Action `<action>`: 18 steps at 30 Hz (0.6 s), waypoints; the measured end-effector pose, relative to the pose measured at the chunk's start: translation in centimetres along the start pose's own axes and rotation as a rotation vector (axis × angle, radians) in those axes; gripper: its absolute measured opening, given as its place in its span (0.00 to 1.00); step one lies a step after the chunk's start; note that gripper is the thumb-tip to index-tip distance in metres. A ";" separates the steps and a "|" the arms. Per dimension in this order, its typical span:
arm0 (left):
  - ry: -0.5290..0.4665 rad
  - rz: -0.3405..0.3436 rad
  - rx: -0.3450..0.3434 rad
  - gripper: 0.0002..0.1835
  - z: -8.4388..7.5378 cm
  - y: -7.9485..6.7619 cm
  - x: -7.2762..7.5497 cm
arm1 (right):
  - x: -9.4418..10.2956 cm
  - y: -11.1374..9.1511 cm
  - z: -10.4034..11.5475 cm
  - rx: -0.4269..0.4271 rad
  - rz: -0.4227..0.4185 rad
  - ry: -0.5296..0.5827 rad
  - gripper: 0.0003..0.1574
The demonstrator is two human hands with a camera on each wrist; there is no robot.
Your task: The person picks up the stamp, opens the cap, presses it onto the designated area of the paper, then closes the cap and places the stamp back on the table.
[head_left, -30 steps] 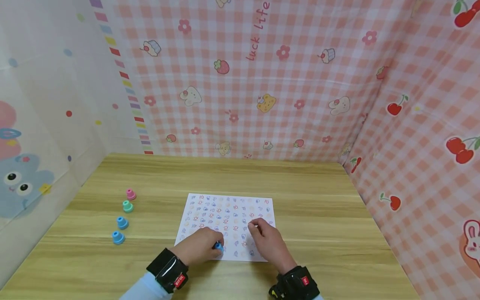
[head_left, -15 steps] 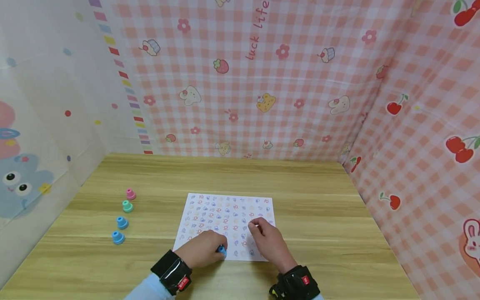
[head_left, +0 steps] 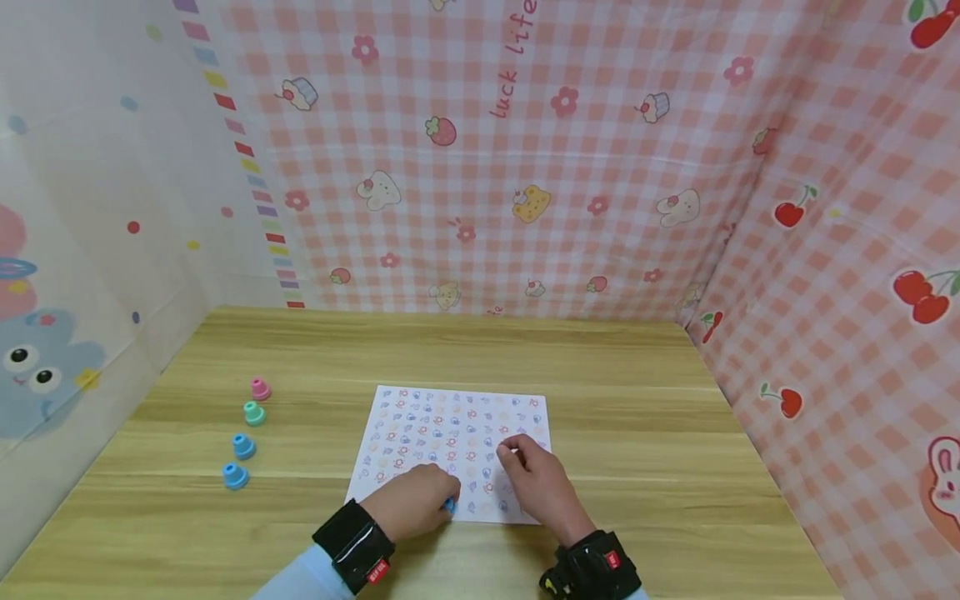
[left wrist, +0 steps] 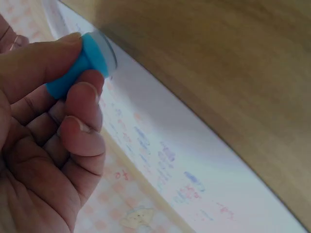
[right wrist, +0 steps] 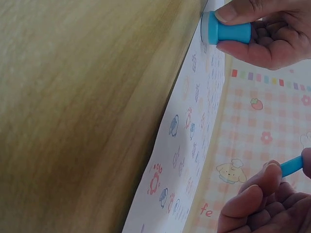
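Note:
My left hand [head_left: 416, 502] pinches a blue stamp [left wrist: 92, 60] between thumb and fingers at the near edge of a white sheet of paper [head_left: 480, 508]. The stamp's pale face is turned down toward the sheet; I cannot tell whether it touches. Rows of small printed pictures in red, blue, purple and orange cover much of the paper. Over the sheet's right part, my right hand [head_left: 542, 490] holds a thin blue piece [right wrist: 292, 166] between thumb and forefinger. Most of that piece is hidden; it looks like a cap.
On the wooden table [head_left: 637, 417] to the left stand several stamps in a row: a pink stamp [head_left: 260, 389], a green stamp [head_left: 254, 413] and blue stamps [head_left: 243, 447]. Patterned cloth [head_left: 480, 167] hangs behind and along both sides.
My left hand has shifted a little to the right and nearer along the sheet's front edge, with the blue stamp in it. The right hand stays in place.

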State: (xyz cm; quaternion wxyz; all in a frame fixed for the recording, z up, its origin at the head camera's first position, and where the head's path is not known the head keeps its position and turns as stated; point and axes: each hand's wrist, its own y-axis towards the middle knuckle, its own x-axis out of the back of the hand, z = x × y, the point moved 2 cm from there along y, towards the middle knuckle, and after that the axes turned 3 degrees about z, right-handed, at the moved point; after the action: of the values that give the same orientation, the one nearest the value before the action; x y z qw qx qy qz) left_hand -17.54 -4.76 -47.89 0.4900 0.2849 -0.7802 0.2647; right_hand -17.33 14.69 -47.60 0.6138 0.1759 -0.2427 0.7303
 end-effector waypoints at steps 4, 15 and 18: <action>0.053 -0.012 0.006 0.06 -0.3 0.0 -0.2 | -0.1 0.1 0.1 0.007 0.003 -0.019 0.18; 0.134 -0.077 -0.022 0.09 -0.9 -0.2 -0.8 | -0.6 0.3 0.4 0.048 -0.012 -0.099 0.15; 0.142 -0.062 -0.010 0.09 -0.9 -0.1 -1.0 | -0.6 0.3 0.4 0.030 -0.006 -0.092 0.15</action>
State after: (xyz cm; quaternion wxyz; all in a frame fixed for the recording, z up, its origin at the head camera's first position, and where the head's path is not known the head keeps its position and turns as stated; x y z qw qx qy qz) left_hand -16.60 -4.05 -48.46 0.5535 0.2869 -0.7356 0.2651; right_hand -17.51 13.93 -47.70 0.6016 0.2194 -0.2592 0.7230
